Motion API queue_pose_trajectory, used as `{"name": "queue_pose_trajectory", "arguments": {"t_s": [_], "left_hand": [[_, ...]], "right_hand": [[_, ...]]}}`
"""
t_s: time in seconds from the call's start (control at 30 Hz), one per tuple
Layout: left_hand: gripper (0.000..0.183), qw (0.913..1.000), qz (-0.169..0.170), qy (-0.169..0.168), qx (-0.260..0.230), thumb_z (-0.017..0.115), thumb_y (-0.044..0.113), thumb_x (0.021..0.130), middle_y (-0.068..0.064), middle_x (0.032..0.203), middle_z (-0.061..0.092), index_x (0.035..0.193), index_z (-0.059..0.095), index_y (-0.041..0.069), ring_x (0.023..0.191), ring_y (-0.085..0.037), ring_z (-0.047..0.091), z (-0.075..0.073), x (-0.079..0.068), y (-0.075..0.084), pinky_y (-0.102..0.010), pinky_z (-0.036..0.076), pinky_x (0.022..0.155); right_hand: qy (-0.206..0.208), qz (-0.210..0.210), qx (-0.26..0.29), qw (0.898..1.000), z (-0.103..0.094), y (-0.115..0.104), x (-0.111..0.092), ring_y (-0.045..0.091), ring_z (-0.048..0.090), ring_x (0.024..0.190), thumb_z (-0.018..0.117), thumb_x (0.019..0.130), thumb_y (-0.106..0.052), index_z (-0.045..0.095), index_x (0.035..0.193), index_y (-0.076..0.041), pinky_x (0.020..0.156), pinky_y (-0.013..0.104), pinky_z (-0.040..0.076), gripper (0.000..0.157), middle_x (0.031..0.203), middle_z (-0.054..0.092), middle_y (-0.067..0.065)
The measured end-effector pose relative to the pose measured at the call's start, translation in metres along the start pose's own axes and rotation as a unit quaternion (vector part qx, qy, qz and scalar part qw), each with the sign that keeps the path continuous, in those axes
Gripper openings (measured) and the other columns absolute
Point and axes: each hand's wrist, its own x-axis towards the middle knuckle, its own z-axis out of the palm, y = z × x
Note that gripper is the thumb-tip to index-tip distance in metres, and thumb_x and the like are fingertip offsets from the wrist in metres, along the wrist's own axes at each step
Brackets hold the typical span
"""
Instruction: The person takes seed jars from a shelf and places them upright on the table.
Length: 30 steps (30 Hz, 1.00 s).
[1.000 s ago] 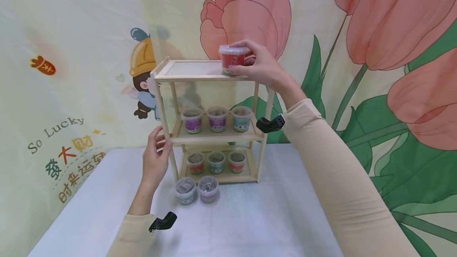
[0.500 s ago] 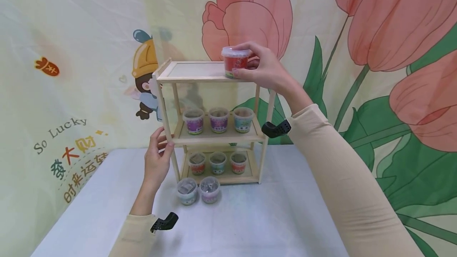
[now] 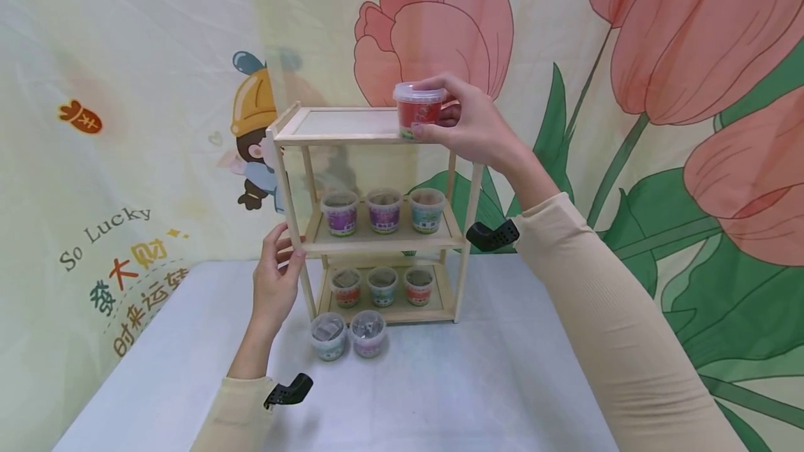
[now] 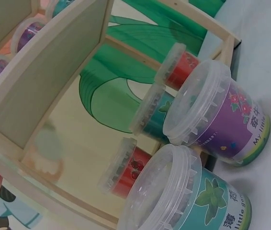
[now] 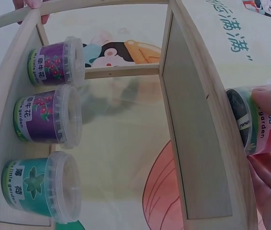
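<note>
My right hand (image 3: pixel 467 121) grips a red plastic tub (image 3: pixel 417 111) with a clear lid at the right end of the wooden rack's (image 3: pixel 370 139) top shelf. In the right wrist view, the red tub's (image 5: pixel 265 125) dark base shows at the shelf edge; whether it rests fully on the board I cannot tell. My left hand (image 3: pixel 274 283) holds the rack's left front post, thumb in front and fingers at its side. Two purple tubs (image 3: pixel 340 215) and a teal one (image 3: pixel 427 212) stand in a row on the middle shelf.
Two red tubs (image 3: pixel 418 286) with a teal tub (image 3: pixel 382 287) between them stand on the bottom shelf. Before the rack, on the white table (image 3: pixel 440 382), are a teal tub (image 4: pixel 217 201) and a purple tub (image 4: pixel 236 124). A flowered cloth (image 3: pixel 565 33) hangs behind.
My right hand has shifted the red tub slightly to the right along the top shelf. My left hand keeps its place on the post, and the other tubs have not moved.
</note>
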Motion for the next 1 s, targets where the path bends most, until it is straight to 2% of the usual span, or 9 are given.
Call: {"name": "queue_pose_trajectory", "arguments": {"t_s": [0.23,0.5,0.8,1.0], "left_hand": [[0.058,1.0,0.002,-0.001,-0.004,0.058,0.026,0.111,-0.014,0.141,0.06,0.163,0.035,0.036,0.123,-0.027,0.059,0.0,0.0,0.0,-0.03,0.049,0.099],[0.058,0.9999,0.007,0.0,-0.012,0.058,0.024,0.111,-0.013,0.14,0.06,0.163,0.035,0.036,0.121,-0.024,0.059,-0.001,0.0,-0.001,-0.013,0.046,0.093],[0.059,0.9998,0.008,-0.002,-0.018,0.058,0.024,0.111,-0.013,0.141,0.06,0.163,0.035,0.036,0.121,-0.023,0.059,-0.001,0.0,-0.001,-0.013,0.046,0.092],[0.059,0.9999,0.005,-0.002,-0.017,0.058,0.025,0.111,-0.012,0.141,0.06,0.164,0.034,0.037,0.121,-0.021,0.058,-0.001,0.0,0.0,-0.016,0.046,0.094]], "right_hand": [[0.017,0.0,-0.014,1.0,0.001,-0.001,-0.007,0.025,0.065,0.115,0.081,0.095,-0.018,0.056,0.147,-0.016,0.107,0.039,0.054,0.058,0.139,0.062,0.009],[0.028,-0.001,-0.011,1.0,0.0,-0.006,-0.015,0.025,0.065,0.112,0.081,0.094,-0.018,0.057,0.145,-0.016,0.104,0.039,0.055,0.057,0.138,0.062,0.007],[0.037,-0.001,0.004,0.999,-0.002,-0.007,-0.025,0.025,0.067,0.111,0.082,0.093,-0.016,0.058,0.142,-0.016,0.105,0.038,0.055,0.054,0.13,0.06,0.011],[0.05,-0.014,-0.001,0.999,-0.001,-0.008,-0.031,0.027,0.069,0.111,0.082,0.093,-0.014,0.058,0.142,-0.015,0.105,0.039,0.056,0.054,0.129,0.061,0.011]]}}
